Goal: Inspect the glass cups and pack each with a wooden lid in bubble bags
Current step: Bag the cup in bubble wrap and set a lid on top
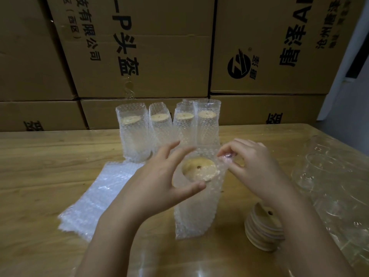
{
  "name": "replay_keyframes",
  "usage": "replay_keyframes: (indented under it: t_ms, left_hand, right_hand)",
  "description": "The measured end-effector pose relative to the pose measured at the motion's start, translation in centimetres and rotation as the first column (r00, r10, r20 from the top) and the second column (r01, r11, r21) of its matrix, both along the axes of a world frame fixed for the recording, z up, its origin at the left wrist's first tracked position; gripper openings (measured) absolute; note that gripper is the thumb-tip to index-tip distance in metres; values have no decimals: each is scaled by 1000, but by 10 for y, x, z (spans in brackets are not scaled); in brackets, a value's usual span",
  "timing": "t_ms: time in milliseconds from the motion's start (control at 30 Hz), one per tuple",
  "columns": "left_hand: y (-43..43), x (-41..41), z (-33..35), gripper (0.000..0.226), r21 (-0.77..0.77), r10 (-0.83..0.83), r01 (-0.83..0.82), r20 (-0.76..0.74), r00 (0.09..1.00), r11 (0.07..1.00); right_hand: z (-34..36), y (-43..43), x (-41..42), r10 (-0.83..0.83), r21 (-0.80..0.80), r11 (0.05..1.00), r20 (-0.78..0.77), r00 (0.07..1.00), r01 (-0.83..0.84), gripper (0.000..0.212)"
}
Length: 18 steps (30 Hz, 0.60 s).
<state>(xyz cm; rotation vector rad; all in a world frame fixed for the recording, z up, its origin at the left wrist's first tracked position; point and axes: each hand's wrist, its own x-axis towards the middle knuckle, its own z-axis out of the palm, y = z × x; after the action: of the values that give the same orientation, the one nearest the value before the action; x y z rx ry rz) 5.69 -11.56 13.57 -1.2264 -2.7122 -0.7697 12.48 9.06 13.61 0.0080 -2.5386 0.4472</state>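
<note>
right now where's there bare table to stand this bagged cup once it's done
Bare table lies left of the packed row and the flat bubble bags; another strip sits behind your right hand, between that row and the empty glasses. Crowded: right side, with glasses and lid stack. The bagged cup fills the middle.

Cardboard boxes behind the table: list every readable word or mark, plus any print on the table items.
"-P头盔", sideways, on the middle cardboard box.
"技有限公司" and "(西区)", same box, top cut off.
"唐泽" and cut-off "AH", on the right cardboard box, beside a round logo.
"沧州唐泽", same box; rest blurred.
"盔", partly hidden, on the lower left box and lower right box.
No print shows on the table items.
</note>
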Motion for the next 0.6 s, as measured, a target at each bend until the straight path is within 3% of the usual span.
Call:
replay_keyframes:
  t_ms: [133, 267, 367, 433, 533, 600]
  left_hand:
    - [-5, -3, 2, 29, 36, -62, 63, -36, 997, 997]
    - [-16, -7, 10, 22, -20, 4, -7, -135, 991, 1000]
    - [-23, -10, 10, 14, -57, 46, -54, -126, 991, 997]
    - [-24, -11, 7, 33, -70, 18, -26, -111, 994, 997]
    - [-19, -12, 5, 62, -107, -53, 45, -77, 996, 993]
    - [-16, -11, 4, 59, -139, -67, 59, -59, 996, 989]
  right_hand:
    - [12, 0, 11, -36, 100, 994, 12, 999, 35, 4]
    - [22, -1, 25, 17, 74, 997, 76, 997, -22, 4]
    - [26, -2, 28, 60, 14, 998, 124, 990, -63, 5]
    - [25, -1, 28, 91, -32, 996, 164, 982, -87, 4]
    - [22, 5, 25, 132, -90, 989, 213, 968, -115, 23]
    - [21, 8, 24, 115, -88, 991, 236, 965, -97, 27]
